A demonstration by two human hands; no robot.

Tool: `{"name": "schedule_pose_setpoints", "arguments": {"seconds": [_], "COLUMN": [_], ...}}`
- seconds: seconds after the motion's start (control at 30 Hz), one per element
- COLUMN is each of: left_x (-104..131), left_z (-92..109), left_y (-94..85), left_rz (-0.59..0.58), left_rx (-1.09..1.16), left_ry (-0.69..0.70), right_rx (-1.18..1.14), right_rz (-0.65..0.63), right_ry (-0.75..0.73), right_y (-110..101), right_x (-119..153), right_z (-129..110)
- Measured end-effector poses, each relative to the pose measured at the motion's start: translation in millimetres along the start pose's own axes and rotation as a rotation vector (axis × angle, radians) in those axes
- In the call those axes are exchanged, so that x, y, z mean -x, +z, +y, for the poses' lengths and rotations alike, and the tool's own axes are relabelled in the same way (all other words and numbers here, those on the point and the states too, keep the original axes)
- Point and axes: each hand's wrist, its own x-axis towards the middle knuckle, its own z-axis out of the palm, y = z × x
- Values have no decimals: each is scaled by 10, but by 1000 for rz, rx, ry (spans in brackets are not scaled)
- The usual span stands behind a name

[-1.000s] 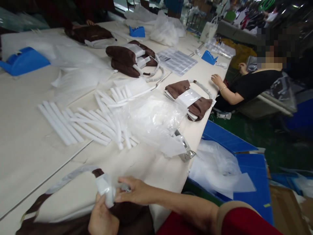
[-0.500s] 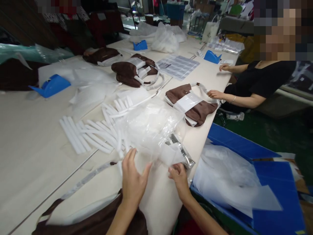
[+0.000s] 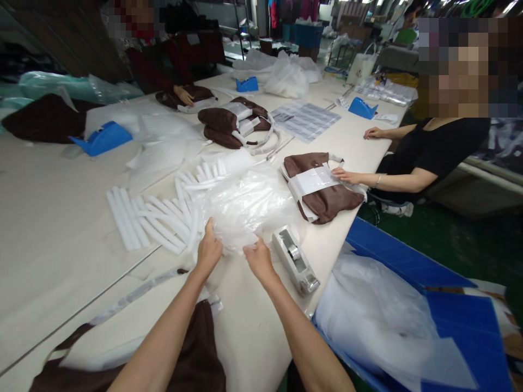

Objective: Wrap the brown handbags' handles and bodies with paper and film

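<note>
My left hand (image 3: 210, 249) is closed on the near edge of a clear plastic bag (image 3: 249, 198) that lies crumpled on the table. A short way to the right, my right hand (image 3: 260, 261) pinches the same edge, where a whitish translucent piece shows between the hands. A silver tape dispenser (image 3: 295, 260) stands just right of my right hand. Beneath my forearms, at the near edge, lies a brown handbag (image 3: 204, 348) with its strap wrapped in white. White foam tubes (image 3: 159, 220) are heaped left of the plastic.
Across the table, a co-worker's hand (image 3: 346, 176) touches a brown bag with a white band (image 3: 314, 182). Another person's hand (image 3: 183, 95) rests on a bag at the far left. Blue tape dispensers (image 3: 102, 139) stand about. A blue box (image 3: 388, 256) holding translucent sheets sits right of the table.
Both hands have moved forward and closed on the plastic; the right one also moved left. The tape dispenser, partly covered before, now shows fully. The co-worker's hand has shifted onto the banded bag.
</note>
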Motion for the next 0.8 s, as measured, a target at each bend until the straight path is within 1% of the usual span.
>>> {"name": "schedule_pose_setpoints", "arguments": {"seconds": [0.07,0.13,0.17,0.2,0.23,0.27,0.3,0.37,0.43,0.53,0.67,0.8], "left_x": [-43,-48,-42,-34,-25,-18,-12,-4,1,11,32,56], "left_z": [-70,-128,-150,-167,-178,-187,-193,-204,-218,-246,-283,-274], "left_y": [16,64,93,122,147,167,181,190,178,143,108,113], "left_rz": [-7,3,14,26,36,44,46,37,20,-6,-31,-59], "left_rx": [-6,4,13,20,25,28,27,23,21,7,10,58], "left_ry": [17,40,53,65,77,85,89,96,111,112,109,143], "right_rx": [199,409,526,642,753,854,939,1048,1096,1118,1134,1156], "right_rz": [-8,128,168,184,160,108,45,-59,-92,-76,20,61], "right_ry": [-156,-265,-293,-285,-254,-203,-140,-27,30,57,99,98], "right_y": [-363,-793,-987,-1145,-1255,-1315,-1332,-1281,-1213,-1225,-1361,-1386], "right_x": [306,581,657,680,653,586,496,306,175,125,127,28], "right_z": [1,8,1,-15,-39,-67,-95,-138,-157,-157,-160,-129]}}
